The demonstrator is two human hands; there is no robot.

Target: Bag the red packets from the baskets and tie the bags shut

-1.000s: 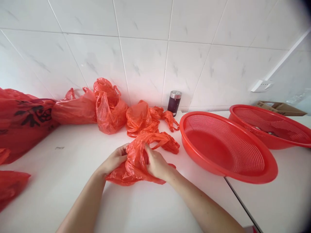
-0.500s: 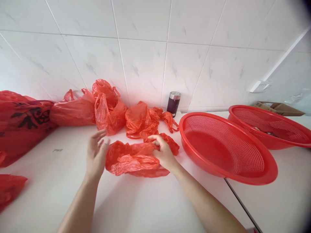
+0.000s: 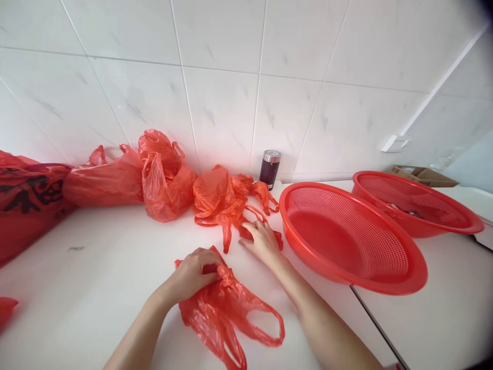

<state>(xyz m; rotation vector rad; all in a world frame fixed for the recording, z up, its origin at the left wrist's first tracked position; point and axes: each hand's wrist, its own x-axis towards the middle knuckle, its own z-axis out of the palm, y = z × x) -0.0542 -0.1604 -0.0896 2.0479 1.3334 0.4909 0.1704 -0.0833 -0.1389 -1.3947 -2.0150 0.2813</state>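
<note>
In the head view, my left hand point(image 3: 195, 275) is closed on a crumpled red plastic bag point(image 3: 227, 308). That bag lies on the white tabletop, its loop handles spread toward the front right. My right hand point(image 3: 262, 239) is over another red plastic bag point(image 3: 278, 237) beside the nearer basket. Its thumb and fingers are apart, and part of that bag is hidden beneath the hand. Just behind, a heap of thin red bags point(image 3: 215, 192) lies with one handle hanging forward.
Two red perforated plastic baskets point(image 3: 284, 205) stand on the right. A dark tumbler point(image 3: 268, 172) is against the tiled wall. Filled red bags point(image 3: 103, 182) line the left back. A cardboard box point(image 3: 427, 176) sits behind the farther basket, below a wall socket point(image 3: 396, 143).
My left hand has come down and right, closing on the bag, which is now nearer me with handles outspread. My right hand has let go of it and reached the bag beside the basket.
</note>
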